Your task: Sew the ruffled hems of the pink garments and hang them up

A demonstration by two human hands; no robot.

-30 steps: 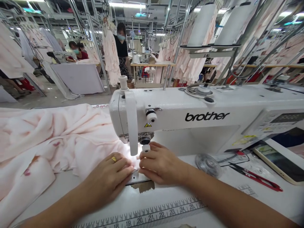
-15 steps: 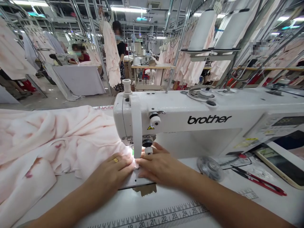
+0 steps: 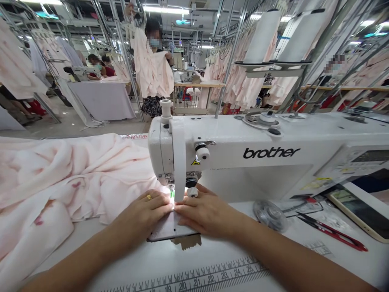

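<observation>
A white Brother sewing machine (image 3: 273, 154) stands across the table. Pale pink fabric (image 3: 60, 178) is heaped to its left and runs in under the needle. My left hand (image 3: 142, 217), with a gold ring, lies on the fabric edge just left of the presser foot, fingers pressed together. My right hand (image 3: 206, 213) rests opposite it, just right of the needle, fingertips pinching the same fabric edge. Both hands meet above the metal needle plate (image 3: 170, 229).
Right of the machine lie a clear round bobbin case (image 3: 269, 213), red thread snips (image 3: 334, 233) and a phone (image 3: 358, 213). A printed ruler (image 3: 194, 280) runs along the table's front. Behind, a standing person holds up a pink garment (image 3: 152, 69); others sit at a table.
My hands have slid slightly toward the needle along the fabric edge. The person behind has spread the hanging pink garment out. The view shifted a little.
</observation>
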